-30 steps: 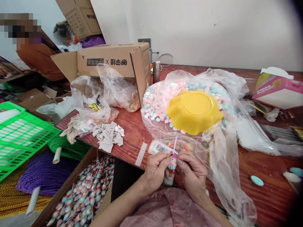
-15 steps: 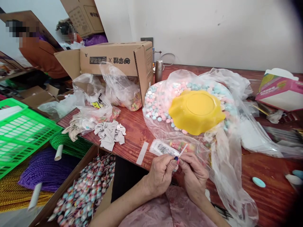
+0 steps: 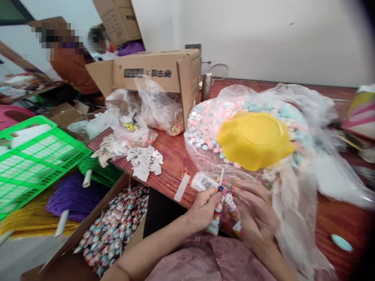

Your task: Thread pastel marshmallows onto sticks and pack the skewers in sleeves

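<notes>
Pink packet (image 3: 216,220), blurred, partly hidden between left hand (image 3: 205,206) and right hand (image 3: 256,216).

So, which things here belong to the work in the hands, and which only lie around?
In hand: left hand, right hand, wrapped candy stick, bag of pastel candies, box of finished sticks.
Lying about: green crate, cardboard box, purple cord, metal flask.

One wrapped lollipop on a white stick (image 3: 216,222) between left hand (image 3: 205,208) and right hand (image 3: 256,214), one upturned yellow scalloped plastic dish (image 3: 254,140) just beyond them, one printed brown cardboard box (image 3: 158,74) further beyond, one green plastic crate (image 3: 38,156) and three spools of cord (image 3: 73,195) well off the left hand, one pale blue oval tablet (image 3: 340,242) off the right hand
</notes>
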Action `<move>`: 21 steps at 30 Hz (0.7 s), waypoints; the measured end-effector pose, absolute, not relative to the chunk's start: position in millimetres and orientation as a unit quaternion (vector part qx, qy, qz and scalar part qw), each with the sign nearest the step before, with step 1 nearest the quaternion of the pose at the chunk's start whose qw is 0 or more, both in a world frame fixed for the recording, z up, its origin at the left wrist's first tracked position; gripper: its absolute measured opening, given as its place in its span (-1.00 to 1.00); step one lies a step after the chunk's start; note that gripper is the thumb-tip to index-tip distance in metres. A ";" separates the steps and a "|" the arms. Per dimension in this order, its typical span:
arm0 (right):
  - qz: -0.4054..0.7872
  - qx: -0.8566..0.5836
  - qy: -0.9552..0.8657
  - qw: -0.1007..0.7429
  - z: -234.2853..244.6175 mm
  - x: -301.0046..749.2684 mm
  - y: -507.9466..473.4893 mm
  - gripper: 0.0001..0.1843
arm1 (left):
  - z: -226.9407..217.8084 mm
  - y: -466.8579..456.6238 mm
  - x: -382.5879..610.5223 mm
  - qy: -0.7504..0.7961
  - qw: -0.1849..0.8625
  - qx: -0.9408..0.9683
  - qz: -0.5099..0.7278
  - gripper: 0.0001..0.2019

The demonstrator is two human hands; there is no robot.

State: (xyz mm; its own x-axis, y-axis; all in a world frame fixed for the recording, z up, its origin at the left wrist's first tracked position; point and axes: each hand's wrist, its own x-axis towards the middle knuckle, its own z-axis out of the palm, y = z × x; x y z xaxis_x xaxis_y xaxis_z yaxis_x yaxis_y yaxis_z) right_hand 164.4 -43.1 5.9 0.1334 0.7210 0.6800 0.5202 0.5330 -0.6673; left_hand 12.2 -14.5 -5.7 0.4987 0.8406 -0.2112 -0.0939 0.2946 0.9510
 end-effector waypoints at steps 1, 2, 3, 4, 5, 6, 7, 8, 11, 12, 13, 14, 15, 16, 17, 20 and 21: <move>0.027 -0.441 -0.741 0.507 10.4 175.0 -41.6 -0.63 | -5.0 -12.2 10.5 0.361 0.749 0.466 0.302 -0.55; -0.033 -0.390 -0.804 0.447 14.1 184.8 -39.0 -0.58 | -4.2 -9.8 8.4 0.338 0.784 0.446 0.269 -0.55; -0.072 -0.355 -0.848 0.386 16.8 193.1 -35.5 -0.56 | -3.2 -7.3 5.9 0.314 0.811 0.435 0.233 -0.56; -0.101 -0.317 -0.879 0.341 18.7 199.1 -31.7 -0.56 | -2.4 -4.7 3.1 0.292 0.831 0.431 0.195 -0.56; -0.119 -0.284 -0.898 0.315 19.9 202.8 -28.4 -0.58 | -1.8 -2.4 0.0 0.272 0.846 0.430 0.156 -0.56; -0.127 -0.258 -0.909 0.303 20.9 204.2 -26.1 -0.60 | -1.4 -0.4 -3.3 0.253 0.859 0.429 0.116 -0.55; -0.129 -0.236 -0.914 0.304 21.9 203.8 -25.3 -0.63 | -1.0 1.1 -6.7 0.233 0.869 0.429 0.081 -0.53; -0.127 -0.224 -0.915 0.311 23.1 202.0 -26.0 -0.67 | -0.5 2.1 -10.2 0.215 0.875 0.430 0.053 -0.51; -0.097 -0.263 -0.909 0.308 25.5 192.8 -33.5 -0.76 | 3.8 2.9 -20.1 0.179 0.871 0.457 0.034 -0.42; -0.073 -0.295 -0.906 0.296 24.9 189.7 -36.0 -0.79 | 6.3 2.9 -22.7 0.176 0.856 0.485 0.037 -0.42; -0.038 -0.329 -0.902 0.278 23.1 187.1 -37.9 -0.81 | 9.1 3.1 -24.7 0.180 0.827 0.530 0.041 -0.44; 0.004 -0.361 -0.896 0.259 20.1 185.1 -38.9 -0.79 | 11.7 3.5 -25.9 0.190 0.781 0.594 0.041 -0.49; 0.054 -0.387 -0.889 0.240 16.1 184.0 -39.3 -0.76 | 13.9 3.8 -26.2 0.208 0.711 0.670 0.043 -0.57; 0.108 -0.407 -0.879 0.222 11.6 183.6 -39.4 -0.72 | 15.2 4.2 -25.5 0.228 0.628 0.742 0.044 -0.64; 0.158 -0.425 -0.867 0.205 7.4 183.7 -39.5 -0.69 | 15.5 4.3 -24.1 0.247 0.546 0.799 0.044 -0.72; 0.165 -0.482 -0.841 0.184 3.5 185.6 -44.5 -0.67 | 11.0 3.5 -17.1 0.285 0.446 0.847 0.052 -0.79; 0.113 -0.492 -0.841 0.192 6.5 186.3 -48.3 -0.70 | 8.7 3.0 -14.7 0.289 0.477 0.828 0.060 -0.76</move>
